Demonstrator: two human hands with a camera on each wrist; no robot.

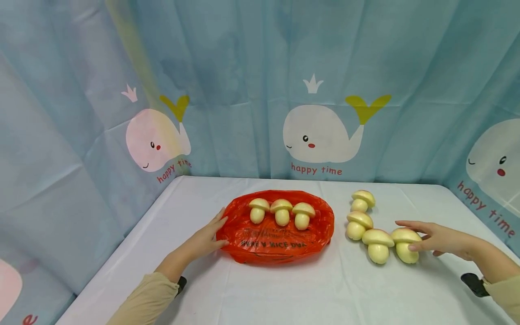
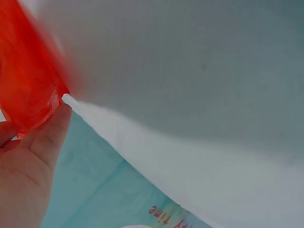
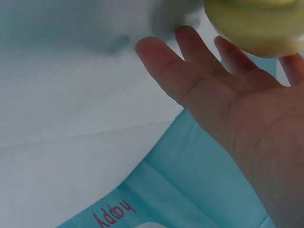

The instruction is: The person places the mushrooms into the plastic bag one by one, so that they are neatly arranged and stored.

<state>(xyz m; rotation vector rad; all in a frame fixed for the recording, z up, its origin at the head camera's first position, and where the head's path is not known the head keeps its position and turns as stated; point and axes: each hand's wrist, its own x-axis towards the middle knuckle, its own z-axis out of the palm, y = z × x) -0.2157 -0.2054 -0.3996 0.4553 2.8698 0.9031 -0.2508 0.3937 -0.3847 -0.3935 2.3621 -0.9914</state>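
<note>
A red plastic bag [image 1: 270, 250] lies spread open on the table, with three pale yellow toy mushrooms [image 1: 281, 212] inside it. My left hand [image 1: 205, 237] touches the bag's left edge, thumb and fingers apart; the left wrist view shows its fingers against the red plastic [image 2: 28, 71]. To the right of the bag, several more toy mushrooms [image 1: 378, 246] stand close together. At the rightmost mushroom [image 1: 406, 250] is my right hand [image 1: 448, 241], its fingers extended around the cap and stem. The right wrist view shows that mushroom [image 3: 261, 28] beside the spread fingers.
A white cloth covers the table [image 1: 325, 293]. Blue curtains [image 1: 243, 90] printed with whales hang behind and along both sides. Dark straps [image 1: 474, 284] show at both wrists.
</note>
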